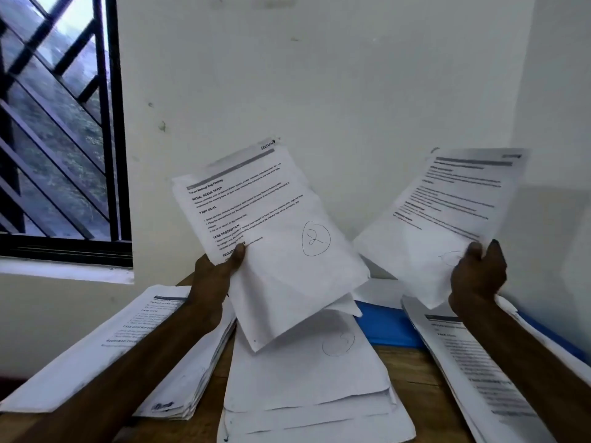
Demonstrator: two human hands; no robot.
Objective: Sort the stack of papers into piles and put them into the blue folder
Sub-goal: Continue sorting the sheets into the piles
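My left hand (214,273) grips a small sheaf of printed papers (271,238) raised above the table, its top sheet marked with a circled 2. Off to the right, my right hand (478,273) pinches a single printed sheet (447,212) by its lower edge, held up and tilted. Below lie three piles: a thick pile (128,356) at the left, a middle pile (307,378) with a circled 3 on top, and a right pile (473,362). The blue folder (387,324) lies at the back, partly under the papers.
The wooden table (412,375) shows between the middle and right piles. A white wall stands close behind the table. A barred window (57,123) with a sill is at the upper left.
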